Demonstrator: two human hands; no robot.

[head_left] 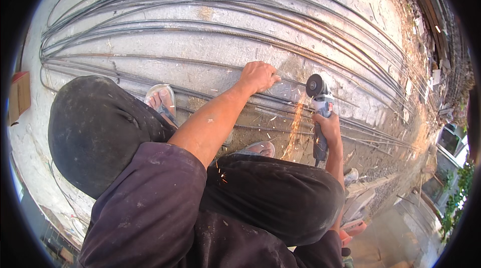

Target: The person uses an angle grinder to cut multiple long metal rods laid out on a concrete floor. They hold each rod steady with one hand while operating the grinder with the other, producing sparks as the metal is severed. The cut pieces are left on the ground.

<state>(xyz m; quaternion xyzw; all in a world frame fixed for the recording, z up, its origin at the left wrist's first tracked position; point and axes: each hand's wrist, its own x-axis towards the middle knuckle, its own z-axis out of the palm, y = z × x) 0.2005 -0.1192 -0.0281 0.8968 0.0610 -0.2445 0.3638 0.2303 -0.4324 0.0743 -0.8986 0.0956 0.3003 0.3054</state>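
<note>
My right hand [329, 128] is wrapped round the grey and dark body of an angle grinder [321, 143], whose round black disc [314, 85] points away from me. The disc is at a thin steel rod [292, 81], and orange sparks [296, 123] stream from there down toward my feet. To the left of the disc, my left hand [258, 77] is closed on the same rod. Its fingertips curl over toward the grinder. My right foot in a sandal [258, 149] is just below the spark stream, partly hidden by my bent knee.
Many long rods [220, 30] lie bent in loops across the dusty concrete floor [165, 42] ahead. A brown cardboard box [20, 96] stands at the far left. Green leaves [455, 200] and debris line the right side. My left sandalled foot [161, 101] rests by the rods.
</note>
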